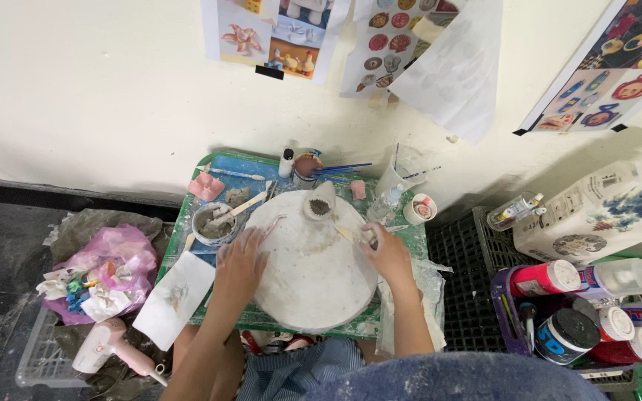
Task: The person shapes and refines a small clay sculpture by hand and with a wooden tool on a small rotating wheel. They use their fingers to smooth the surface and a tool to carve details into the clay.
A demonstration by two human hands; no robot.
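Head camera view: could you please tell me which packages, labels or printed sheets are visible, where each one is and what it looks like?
Picture sheets: taped on the wall above the table, white with colourful photos.
Picture sheet: wall at upper right, tilted, colourful.
Carton: right of the table, white box with blue and dark print.
Paint bottles: in a crate at lower right, with red, white and blue labels.

I count two hands on the work surface: one left hand (238,265) and one right hand (389,254). I count one round white board (313,278), one clay piece (319,203), one bowl of grey slip (213,223), one pink hairdryer (109,349), one pink plastic bag (113,260), and four printed sheets (273,33) on the wall.
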